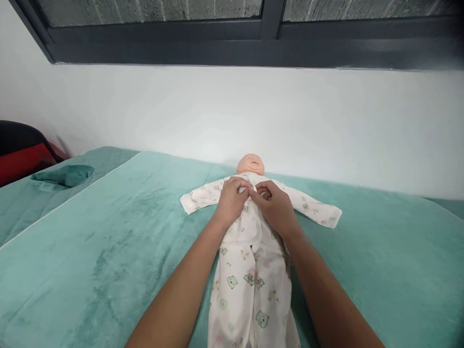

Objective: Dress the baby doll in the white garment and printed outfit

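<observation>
A baby doll (251,165) lies on its back, its head toward the wall. It wears a white baby jacket (241,231) printed with small animals, the long sleeves spread to both sides. Below the jacket, matching printed trousers (237,290) run toward me. At the chest, just under the doll's neck, my left hand (234,197) pinches the jacket's front edge. My right hand (274,203) meets it there, thumb and fingers pinched on the same front opening. Whatever fastener lies between the fingertips is hidden.
A green plush cover (119,241) spreads under the doll. A white wall (224,111) with a dark window frame (217,46) rises behind. At the far left stand a red and black object (27,152) and a dark green fold or hollow (65,175).
</observation>
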Tool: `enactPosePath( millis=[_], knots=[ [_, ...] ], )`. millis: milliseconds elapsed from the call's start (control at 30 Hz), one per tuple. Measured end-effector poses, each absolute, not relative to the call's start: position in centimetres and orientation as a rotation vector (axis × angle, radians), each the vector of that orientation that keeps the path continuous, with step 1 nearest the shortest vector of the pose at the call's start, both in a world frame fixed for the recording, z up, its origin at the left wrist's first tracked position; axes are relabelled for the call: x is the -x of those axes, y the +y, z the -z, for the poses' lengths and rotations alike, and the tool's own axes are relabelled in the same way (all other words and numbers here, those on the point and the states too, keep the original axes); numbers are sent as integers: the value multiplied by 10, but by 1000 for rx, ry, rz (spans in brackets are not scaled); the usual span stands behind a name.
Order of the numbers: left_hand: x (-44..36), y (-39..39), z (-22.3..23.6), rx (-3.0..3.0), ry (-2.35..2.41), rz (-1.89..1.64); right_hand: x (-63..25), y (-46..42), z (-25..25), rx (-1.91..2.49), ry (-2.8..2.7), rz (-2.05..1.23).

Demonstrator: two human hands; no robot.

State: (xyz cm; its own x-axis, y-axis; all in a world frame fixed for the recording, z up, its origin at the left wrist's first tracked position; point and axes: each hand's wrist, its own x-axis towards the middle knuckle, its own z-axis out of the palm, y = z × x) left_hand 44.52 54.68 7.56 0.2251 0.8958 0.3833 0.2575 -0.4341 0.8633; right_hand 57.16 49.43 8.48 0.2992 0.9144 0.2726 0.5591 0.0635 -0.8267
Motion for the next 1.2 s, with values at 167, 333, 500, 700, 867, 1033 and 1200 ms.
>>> enactPosePath(
  millis=[167, 333, 500, 700, 867, 1033, 1200],
  knots=[
    [-446, 546, -73, -1869, 1066, -1237, -572, 494, -88, 1576, -1333, -538],
    [-445, 547, -70, -1830, 1017, -1265, -577, 497, -86, 1564, -1227, -584],
    [-446, 544, -74, -1877, 1065, -1365, -584, 498, -81, 1452, -1139, -733],
    [-450, 536, -84, -1714, 1091, -1293, -586, 497, -77, 1365, -1069, -776],
    [-449, 535, -84, -1671, 1061, -1270, -586, 498, -76, 1387, -1099, -773],
    [-449, 536, -83, -1666, 1090, -1273, -584, 497, -78, 1384, -1136, -795],
    [-449, 535, -83, -1677, 1128, -1277, -581, 495, -81, 1408, -1235, -735]
  ],
)
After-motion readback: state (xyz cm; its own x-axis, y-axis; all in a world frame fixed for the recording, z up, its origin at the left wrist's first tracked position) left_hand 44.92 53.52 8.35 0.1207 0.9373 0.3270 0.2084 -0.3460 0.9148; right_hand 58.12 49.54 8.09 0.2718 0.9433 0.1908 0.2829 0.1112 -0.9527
